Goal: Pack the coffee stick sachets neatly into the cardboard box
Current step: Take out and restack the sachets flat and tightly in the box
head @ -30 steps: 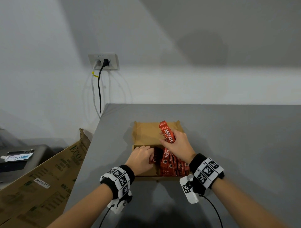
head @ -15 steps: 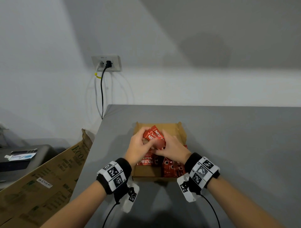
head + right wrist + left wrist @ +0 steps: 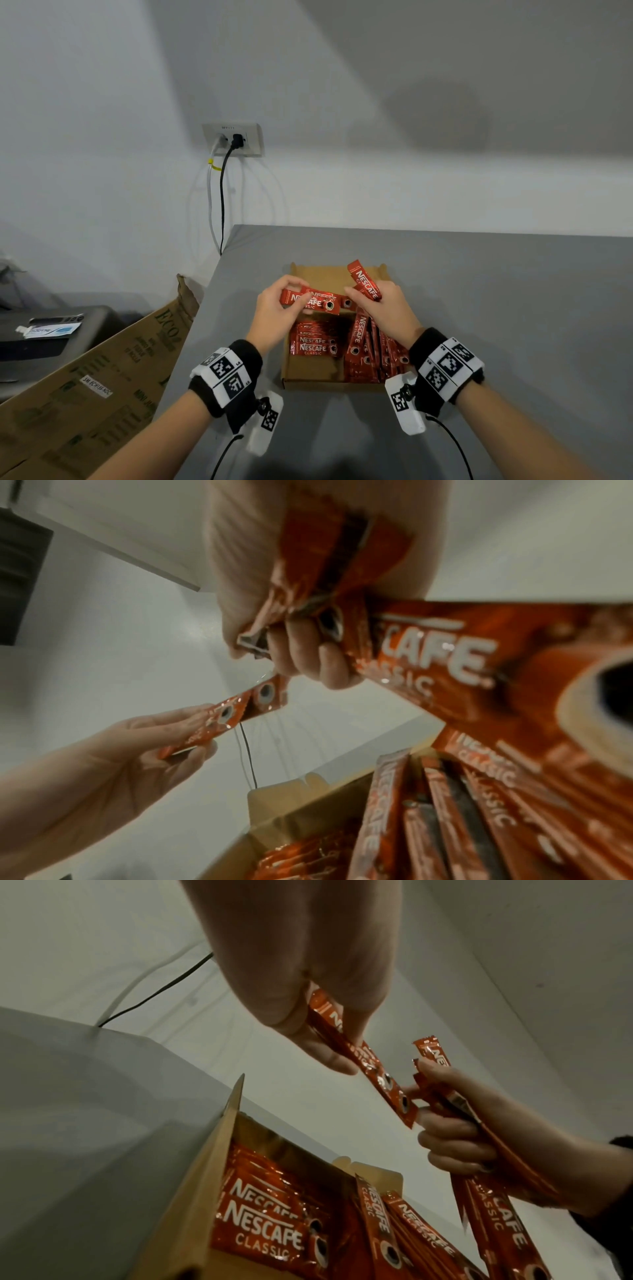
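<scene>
An open cardboard box [image 3: 310,375] sits on the grey table, with several red coffee stick sachets [image 3: 315,344] stacked flat at its left and others [image 3: 376,353] lying lengthwise at its right. Above the box my left hand [image 3: 277,310] pinches a few sachets [image 3: 313,301] held crosswise. My right hand [image 3: 383,308] grips a bundle of sachets [image 3: 364,279] that sticks up past its fingers. In the left wrist view the left hand's sachets [image 3: 373,1066] point toward the right hand [image 3: 455,1131]. The right wrist view shows the gripped bundle [image 3: 445,653] close up.
A large flattened carton [image 3: 85,390] leans against the table's left edge [image 3: 191,339]. A wall socket [image 3: 233,138] with two cables hangs behind the table's far left corner. A dark unit [image 3: 44,339] stands lower left. Grey table surface lies right of the box.
Both hands have risen off the box and drawn apart: the left hand now holds a few sachets crosswise, the right hand keeps a bundle. A second ago the left hand rested in the box.
</scene>
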`<move>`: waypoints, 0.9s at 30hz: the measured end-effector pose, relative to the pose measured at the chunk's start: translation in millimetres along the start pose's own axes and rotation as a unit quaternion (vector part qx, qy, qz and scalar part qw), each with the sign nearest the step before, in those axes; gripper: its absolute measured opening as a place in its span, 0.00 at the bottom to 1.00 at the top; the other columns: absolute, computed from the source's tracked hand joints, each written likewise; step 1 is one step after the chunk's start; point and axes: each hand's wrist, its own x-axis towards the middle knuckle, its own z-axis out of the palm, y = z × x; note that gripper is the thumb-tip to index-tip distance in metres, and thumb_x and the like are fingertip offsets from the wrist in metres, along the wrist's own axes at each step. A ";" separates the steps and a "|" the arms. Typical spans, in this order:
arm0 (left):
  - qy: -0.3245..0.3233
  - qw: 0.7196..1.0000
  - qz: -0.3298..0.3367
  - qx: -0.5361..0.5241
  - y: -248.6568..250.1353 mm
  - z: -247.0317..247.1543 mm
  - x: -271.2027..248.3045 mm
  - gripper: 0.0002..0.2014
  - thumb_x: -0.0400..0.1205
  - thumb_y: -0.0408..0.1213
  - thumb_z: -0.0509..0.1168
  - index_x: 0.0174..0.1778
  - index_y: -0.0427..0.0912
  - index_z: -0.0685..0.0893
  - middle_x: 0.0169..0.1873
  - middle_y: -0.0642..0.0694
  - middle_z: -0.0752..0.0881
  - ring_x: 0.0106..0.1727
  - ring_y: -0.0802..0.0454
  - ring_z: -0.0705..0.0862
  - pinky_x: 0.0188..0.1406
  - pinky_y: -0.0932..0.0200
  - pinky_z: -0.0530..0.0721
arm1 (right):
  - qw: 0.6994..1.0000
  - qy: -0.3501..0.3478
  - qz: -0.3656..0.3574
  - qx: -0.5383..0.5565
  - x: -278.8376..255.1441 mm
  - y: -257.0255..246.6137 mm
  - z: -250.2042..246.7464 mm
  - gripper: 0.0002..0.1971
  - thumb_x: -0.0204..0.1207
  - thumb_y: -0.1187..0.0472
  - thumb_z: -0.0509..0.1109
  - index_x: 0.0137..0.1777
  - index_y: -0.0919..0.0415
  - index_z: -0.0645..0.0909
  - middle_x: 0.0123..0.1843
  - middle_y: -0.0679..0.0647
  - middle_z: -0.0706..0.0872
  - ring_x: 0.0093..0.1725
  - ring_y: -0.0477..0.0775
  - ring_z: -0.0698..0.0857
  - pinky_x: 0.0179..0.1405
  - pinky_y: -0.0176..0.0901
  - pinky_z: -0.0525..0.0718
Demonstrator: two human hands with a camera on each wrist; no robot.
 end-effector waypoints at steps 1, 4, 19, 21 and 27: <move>-0.010 1.000 0.000 -0.003 1.6 1.6 -1.7 0.07 0.80 0.30 0.66 0.46 0.49 0.80 0.41 0.46 0.87 0.36 0.54 0.90 0.37 0.56 0.89 | 1.000 -0.008 0.001 0.003 -0.2 -1.1 1.3 0.15 0.76 0.56 0.71 0.29 0.57 0.77 0.26 0.45 0.79 0.24 0.38 0.78 0.29 0.27 0.76; -0.026 1.000 0.001 -0.001 2.6 3.0 -2.7 0.07 0.81 0.31 0.64 0.48 0.49 0.80 0.41 0.48 0.87 0.38 0.55 0.89 0.39 0.56 0.89 | 0.999 -0.031 0.010 -0.026 0.5 -1.8 3.6 0.06 0.74 0.60 0.73 0.37 0.59 0.83 0.32 0.45 0.84 0.29 0.34 0.82 0.31 0.25 0.78; 0.055 0.997 -0.035 0.030 -9.1 -1.9 5.3 0.16 0.87 0.28 0.49 0.44 0.44 0.82 0.52 0.40 0.80 0.41 0.57 0.79 0.34 0.72 0.80 | 0.999 -0.030 0.019 -0.032 2.3 1.0 3.2 0.10 0.74 0.58 0.72 0.42 0.68 0.86 0.35 0.54 0.86 0.32 0.41 0.84 0.34 0.31 0.81; 0.002 0.997 -0.062 -0.046 -3.0 0.6 4.5 0.17 0.88 0.30 0.47 0.47 0.41 0.81 0.52 0.42 0.81 0.40 0.57 0.83 0.31 0.72 0.81 | 0.998 -0.047 0.017 -0.042 1.4 -0.2 4.6 0.07 0.75 0.59 0.73 0.43 0.64 0.86 0.39 0.53 0.88 0.36 0.43 0.85 0.36 0.29 0.81; -0.067 0.991 -0.071 -0.088 2.5 5.6 3.4 0.16 0.87 0.28 0.47 0.62 0.52 0.72 0.54 0.42 0.80 0.46 0.51 0.83 0.45 0.58 0.85 | 0.997 -0.031 0.026 -0.069 0.0 -1.9 4.9 0.11 0.75 0.57 0.72 0.49 0.66 0.85 0.45 0.52 0.88 0.42 0.42 0.85 0.38 0.27 0.81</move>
